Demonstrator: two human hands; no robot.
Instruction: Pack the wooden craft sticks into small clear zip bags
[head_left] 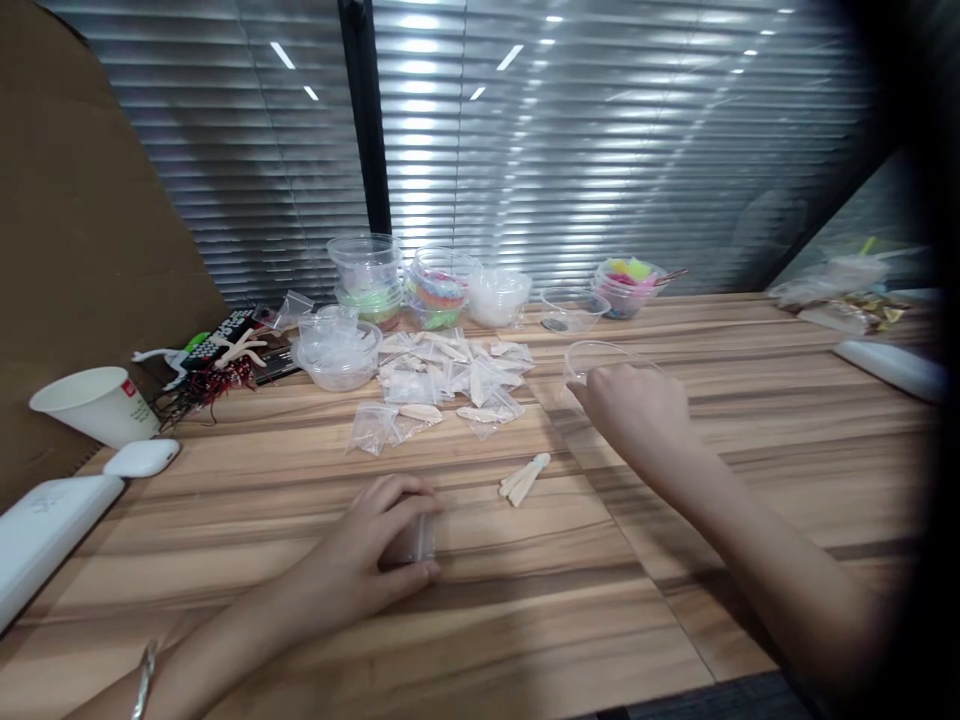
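Observation:
My left hand (382,545) rests low on the table, its thumb and fingers curved around a small clear zip bag (422,540). My right hand (637,400) reaches down at a clear round plastic tub (600,350), back of the hand up and fingers curled; whatever they hold is hidden. Between the hands lies a small fan of pale wooden sticks (523,480). Beyond my left hand is a pile of clear zip bags (450,370) with pale wooden pieces inside. Two filled bags (397,420) lie nearer, at the pile's front left.
Stacked clear tubs (367,270) and a tub with colourful contents (628,285) stand along the blinds. A tub of clear bags (337,355) is at the left. Further left are a paper cup (97,405), a white case (142,458) and a white box (52,530).

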